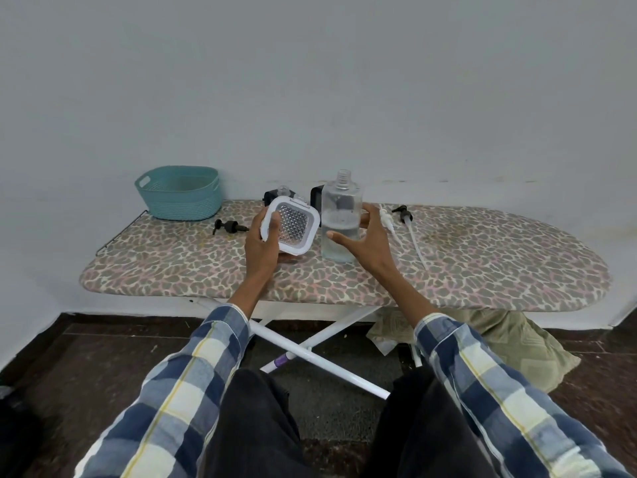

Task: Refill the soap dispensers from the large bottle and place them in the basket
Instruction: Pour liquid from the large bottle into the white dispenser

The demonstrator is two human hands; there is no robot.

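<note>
I am steadying the large bottle (341, 222) with my right hand (365, 241), thumb across its front and fingers curling round its far side, so the grip is wrapped loosely about the lower body. It is standing upright near the middle of the ironing board (482, 263), cap off, threaded neck bare. It is clear plastic, tall and flat-sided, and roughly half full of clear liquid. I am judging it fairly heavy low down and smooth enough to slip, more so if soap has run down the walls; the plastic probably gives a little when squeezed. Taking it around the waist, where the liquid level sits, seems the safest hold for tipping.

Just left of the bottle, my left hand (263, 241) is gripping a square white dispenser (293, 227), tilted so its faceted clear face is showing, thumb pressing on that face. It looks light and rigid, easiest held by its white frame.

Behind the bottle a small clear bottle (283, 192) is standing. A black pump (229, 226) is lying to the left of the bottle, a white pump (386, 219) and another black pump (405, 215) to its right. The teal basket (179, 194) is sitting well to the left, at the board's end.
</note>
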